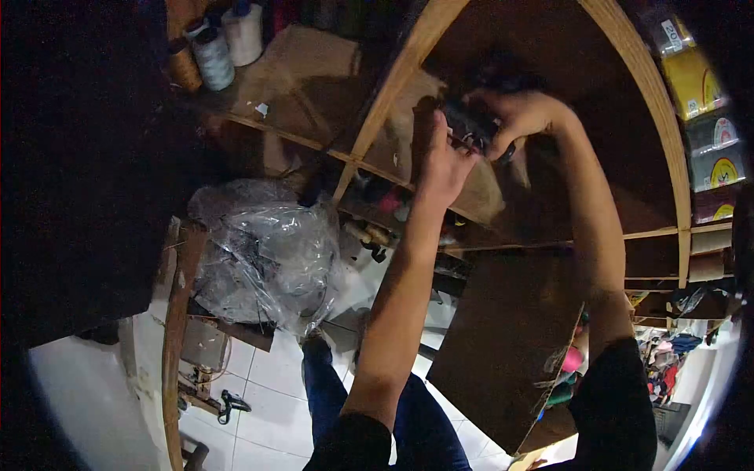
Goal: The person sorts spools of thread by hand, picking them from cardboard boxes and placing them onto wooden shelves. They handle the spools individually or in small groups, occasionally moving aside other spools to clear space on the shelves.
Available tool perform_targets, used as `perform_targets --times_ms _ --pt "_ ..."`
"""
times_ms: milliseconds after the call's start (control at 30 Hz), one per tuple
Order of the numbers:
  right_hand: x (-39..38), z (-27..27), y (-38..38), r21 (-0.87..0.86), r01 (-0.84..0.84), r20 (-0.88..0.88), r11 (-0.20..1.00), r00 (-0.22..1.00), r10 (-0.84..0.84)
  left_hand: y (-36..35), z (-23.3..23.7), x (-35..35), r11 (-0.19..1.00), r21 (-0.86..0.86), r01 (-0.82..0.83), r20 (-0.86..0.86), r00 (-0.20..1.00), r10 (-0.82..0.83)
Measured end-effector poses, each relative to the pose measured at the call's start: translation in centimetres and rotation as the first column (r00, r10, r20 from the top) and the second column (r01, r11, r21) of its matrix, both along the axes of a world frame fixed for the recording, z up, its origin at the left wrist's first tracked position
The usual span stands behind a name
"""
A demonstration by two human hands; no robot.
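Both my hands are raised inside a wooden shelf compartment, around a small black object (469, 125) with a few light marks on its lower edge. My left hand (449, 166) holds it from below, with the thumb pointing up along its side. From the right, my right hand (522, 119) curls its fingers over it, the wrist sharply bent. Dim light and blur hide what kind of thing it is. Behind it, on the shelf board, lies a piece of brown cardboard (475, 192).
Thread cones (214, 59) stand on the upper left shelf. A clear plastic bag (271, 251) bulges below them. Wooden shelf dividers (393, 86) frame my arms. Packaged items (711, 133) line the right side. A large cardboard box (503, 345) sits below my right arm.
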State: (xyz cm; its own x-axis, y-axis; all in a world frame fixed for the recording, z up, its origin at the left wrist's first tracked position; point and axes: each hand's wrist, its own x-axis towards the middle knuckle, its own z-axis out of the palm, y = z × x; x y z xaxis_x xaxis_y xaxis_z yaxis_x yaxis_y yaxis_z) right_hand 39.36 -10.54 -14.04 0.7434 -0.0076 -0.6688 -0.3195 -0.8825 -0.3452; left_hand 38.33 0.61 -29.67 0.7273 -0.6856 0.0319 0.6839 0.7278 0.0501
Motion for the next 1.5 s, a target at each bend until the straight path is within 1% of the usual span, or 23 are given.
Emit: perform_targets --times_ms 67,100,200,233,300,333,400,467,533,600,667,733,900,1000,1033,1133,1167,1267,1367,1400,1433,1467,1500 --pt "-1.3 1.0 -0.1 0.215 0.192 0.113 0.958 0.969 -0.220 0.2 0.2 0.1 0.998 0.064 0.006 -0.030 1.000 -0.004" --pt "-1.7 1.1 -1.0 0.205 0.219 0.174 0.954 0.951 -0.256 0.3 0.3 0.0 1.000 0.018 -0.011 0.004 1.000 0.011" --pt "-0.9 -0.8 -5.2 0.359 0.223 0.241 0.906 0.916 -0.321 0.0 -0.4 0.2 1.000 0.020 -0.014 0.104 0.994 0.011" --pt "-1.6 0.3 -2.3 0.253 0.214 0.369 0.943 0.880 -0.299 -0.1 -0.6 0.1 1.000 0.023 0.010 0.113 0.993 -0.013" --pt "-1.5 1.1 -1.2 0.183 0.173 0.433 0.968 0.869 -0.237 0.0 -0.7 0.3 0.998 0.029 0.054 0.131 0.990 -0.057" --pt "-1.4 1.4 -0.9 0.146 0.152 0.463 0.978 0.863 -0.203 0.1 -0.6 0.2 0.996 0.071 0.049 0.132 0.990 -0.059" --pt "-1.3 1.7 -0.4 -0.027 0.078 0.624 0.997 0.780 -0.044 0.1 -0.2 -0.1 0.987 0.157 0.043 0.139 0.988 -0.065" --pt "-0.8 2.2 -0.1 -0.194 0.061 0.702 0.979 0.705 0.095 0.0 0.1 -0.2 0.982 0.181 0.048 0.116 0.991 -0.070" --pt "1.0 2.8 -0.7 -0.342 0.083 0.716 0.936 0.668 0.202 -0.1 0.0 -0.2 0.980 0.190 0.061 0.102 0.991 -0.081" --pt "3.9 2.0 -2.8 -0.469 0.078 0.770 0.880 0.523 0.364 -0.1 -0.1 -0.2 0.979 0.188 0.080 0.101 0.990 -0.100" --pt "6.7 0.8 -4.9 -0.536 0.102 0.777 0.838 0.446 0.444 -0.1 -0.4 -0.4 0.984 0.168 0.052 0.137 0.988 -0.075" --pt "8.8 -0.4 -6.4 -0.577 0.135 0.772 0.806 0.413 0.483 -0.1 -0.5 -0.5 0.988 0.153 0.036 0.158 0.986 -0.061" --pt "11.1 -2.4 -8.3 -0.609 0.190 0.767 0.770 0.388 0.511 -0.1 -0.7 -0.3 0.993 0.120 0.014 0.196 0.980 -0.038" --pt "11.6 -2.9 -8.6 -0.611 0.198 0.771 0.767 0.367 0.520 -0.3 -0.8 -0.3 0.990 0.134 0.033 0.140 0.989 -0.052" --pt "11.7 -3.1 -8.6 -0.610 0.205 0.774 0.765 0.361 0.520 -0.3 -0.8 -0.1 0.992 0.116 0.042 0.152 0.987 -0.059" --pt "11.5 -3.6 -8.8 -0.613 0.219 0.778 0.759 0.334 0.532 -0.5 -0.8 -0.2 0.991 0.129 0.042 0.145 0.988 -0.061" --pt "11.4 -3.8 -8.8 -0.612 0.224 0.782 0.759 0.318 0.536 -0.4 -0.7 -0.4 0.994 0.104 0.015 0.161 0.987 -0.032" --pt "11.4 -4.6 -8.7 -0.603 0.248 0.794 0.759 0.275 0.541 -0.3 -0.5 -0.5 0.993 0.115 0.023 0.148 0.988 -0.040" --pt "11.7 -4.7 -9.2 -0.600 0.277 0.800 0.751 0.207 0.563 -0.9 -1.6 -0.6 0.996 0.088 -0.017 0.223 0.975 -0.003" --pt "11.3 -4.7 -9.1 -0.598 0.279 0.801 0.751 0.195 0.566 -0.8 -1.1 -0.1 0.995 0.103 -0.013 0.210 0.978 -0.009" --pt "11.3 -4.4 -9.0 -0.594 0.276 0.804 0.755 0.192 0.563 -0.4 -0.8 -0.2 0.992 0.124 -0.003 0.180 0.983 -0.019" --pt "10.8 -4.2 -8.9 -0.592 0.264 0.806 0.761 0.219 0.550 -0.1 -0.3 -0.5 0.990 0.143 0.015 0.148 0.988 -0.036" --pt "10.2 -3.7 -8.4 -0.587 0.245 0.807 0.771 0.249 0.535 0.2 0.1 -0.7 0.989 0.144 -0.024 0.151 0.989 0.002"
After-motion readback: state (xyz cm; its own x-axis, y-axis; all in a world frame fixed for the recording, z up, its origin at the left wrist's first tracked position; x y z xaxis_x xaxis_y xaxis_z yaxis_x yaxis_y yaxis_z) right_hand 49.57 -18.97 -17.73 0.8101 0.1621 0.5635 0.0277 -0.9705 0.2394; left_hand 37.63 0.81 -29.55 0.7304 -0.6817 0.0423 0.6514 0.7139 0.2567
